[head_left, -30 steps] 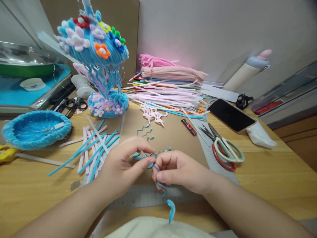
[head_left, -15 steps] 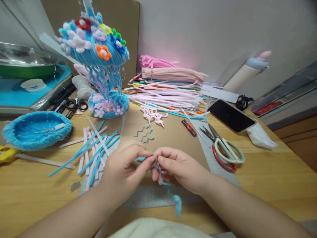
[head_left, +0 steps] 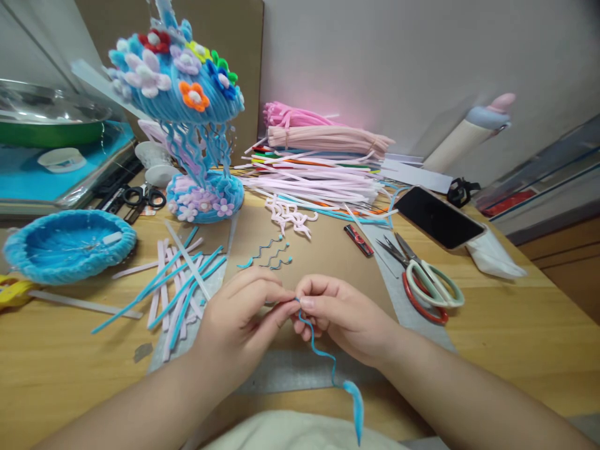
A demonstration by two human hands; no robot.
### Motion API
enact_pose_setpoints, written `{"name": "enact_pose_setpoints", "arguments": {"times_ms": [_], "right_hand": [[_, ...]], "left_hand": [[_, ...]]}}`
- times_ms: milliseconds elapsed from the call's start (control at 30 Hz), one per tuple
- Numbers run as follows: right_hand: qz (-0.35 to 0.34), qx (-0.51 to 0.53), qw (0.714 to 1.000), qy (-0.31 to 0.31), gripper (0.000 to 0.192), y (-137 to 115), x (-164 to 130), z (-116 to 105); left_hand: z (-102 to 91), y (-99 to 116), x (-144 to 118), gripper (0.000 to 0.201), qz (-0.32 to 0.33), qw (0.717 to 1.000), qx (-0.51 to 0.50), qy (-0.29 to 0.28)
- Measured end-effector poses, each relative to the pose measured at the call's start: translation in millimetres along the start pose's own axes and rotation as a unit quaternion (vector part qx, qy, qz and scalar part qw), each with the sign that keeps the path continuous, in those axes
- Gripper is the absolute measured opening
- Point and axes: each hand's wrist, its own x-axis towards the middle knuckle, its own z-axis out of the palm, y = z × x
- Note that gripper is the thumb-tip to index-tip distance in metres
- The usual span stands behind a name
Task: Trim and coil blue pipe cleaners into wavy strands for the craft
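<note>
**Blue chenille stem, pinched at its top end**

Blue fuzz trails toward us from the pinch: our left hand [head_left: 239, 319] and right hand [head_left: 335, 315] both grip the wavy pipe cleaner [head_left: 328, 369], just nearer us than the three finished curls [head_left: 269, 255]. We judge we are mid-shaping; next comes a steady twist.

The wooden table [head_left: 515, 325] carries a brown card sheet [head_left: 323, 262], scissors [head_left: 429, 284], a black phone [head_left: 438, 219], a stack of pipe cleaners [head_left: 323, 169], a blue woven bowl [head_left: 68, 245] — and loose blue and pink strips [head_left: 182, 284].
</note>
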Motion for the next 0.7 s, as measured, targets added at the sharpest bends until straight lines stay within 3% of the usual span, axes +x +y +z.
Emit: {"name": "enact_pose_setpoints", "arguments": {"times_ms": [433, 700], "right_hand": [[-0.032, -0.021, 0.999, 0.018, 0.015, 3.2, 0.1, -1.6], [-0.017, -0.022, 0.999, -0.029, 0.011, 2.5, -1.3, -3.6]], "left_hand": [[-0.4, 3.2, 2.8, 0.015, -0.046, 0.998, -0.036, -0.014], [-7.2, 0.8, 9.6, 0.011, -0.080, 0.977, -0.174, -0.096]]}}
